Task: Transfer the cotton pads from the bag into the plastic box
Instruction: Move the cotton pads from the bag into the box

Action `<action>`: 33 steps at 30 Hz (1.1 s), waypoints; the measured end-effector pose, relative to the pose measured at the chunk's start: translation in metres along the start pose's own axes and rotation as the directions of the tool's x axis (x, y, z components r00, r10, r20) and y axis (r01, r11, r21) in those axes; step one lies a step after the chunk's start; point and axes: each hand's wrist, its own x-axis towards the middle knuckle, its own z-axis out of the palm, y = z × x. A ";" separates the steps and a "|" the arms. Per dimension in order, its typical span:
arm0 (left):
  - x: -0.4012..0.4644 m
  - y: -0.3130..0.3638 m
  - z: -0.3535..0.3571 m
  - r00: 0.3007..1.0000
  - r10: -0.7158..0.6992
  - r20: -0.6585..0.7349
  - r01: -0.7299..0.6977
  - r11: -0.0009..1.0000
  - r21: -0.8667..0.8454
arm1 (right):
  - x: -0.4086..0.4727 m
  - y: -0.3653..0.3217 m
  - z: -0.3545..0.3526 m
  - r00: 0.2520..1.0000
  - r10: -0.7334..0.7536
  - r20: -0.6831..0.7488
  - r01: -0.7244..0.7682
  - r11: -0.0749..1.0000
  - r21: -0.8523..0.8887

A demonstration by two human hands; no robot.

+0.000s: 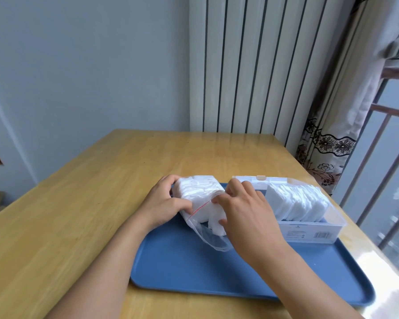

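Table (pixel 83 203): pale wood, lying under everything your fingers reach.

Tray (pixel 194 268): blue, shallow-rimmed, set on the table; your two forearms cross its near edge and both hands work above its far half.

Plastic box (pixel 309 233): clear, lidless or with the lid tipped back at its far side, standing on the tray just to the right of your right fingers. A printed label shows on its near wall.

Bag (pixel 200 203): thin clear plastic with a red seal line, lying on the tray between your two hands, its mouth turned toward you and its loose end trailing under your right palm.

Cotton pads in the box (pixel 295 203): a white row standing on edge, filling the box's far part, just beyond your right knuckles.

Cotton pads in the bag (pixel 194 192): a white stack, pressed between your left fingers and right fingers; a few show at the bag's mouth by your right thumb.

Left hand (pixel 164 201): your fingers curl round the bag's left side, thumb pinching near the red line.

Right hand (pixel 242 208): your fingers are bent, tips pinching the bag film at its top edge.
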 end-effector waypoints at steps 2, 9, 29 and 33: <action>-0.001 0.001 0.000 1.000 0.013 0.010 -0.013 1.000 -0.002 | -0.001 0.000 0.000 1.000 0.012 -0.009 -0.012 1.000 -0.015; -0.001 0.003 0.002 0.998 0.023 -0.054 -0.027 0.996 -0.082 | -0.002 0.003 -0.010 0.997 -0.072 -0.017 0.074 0.986 0.147; -0.045 0.122 0.026 0.925 0.265 0.272 -0.292 0.955 0.059 | 0.008 0.045 -0.057 0.977 0.150 0.150 -0.148 -0.025 0.989; -0.028 0.117 0.057 0.951 0.244 0.191 -0.209 0.960 -0.188 | 0.010 0.052 -0.055 0.915 0.379 0.138 -0.138 -0.027 0.990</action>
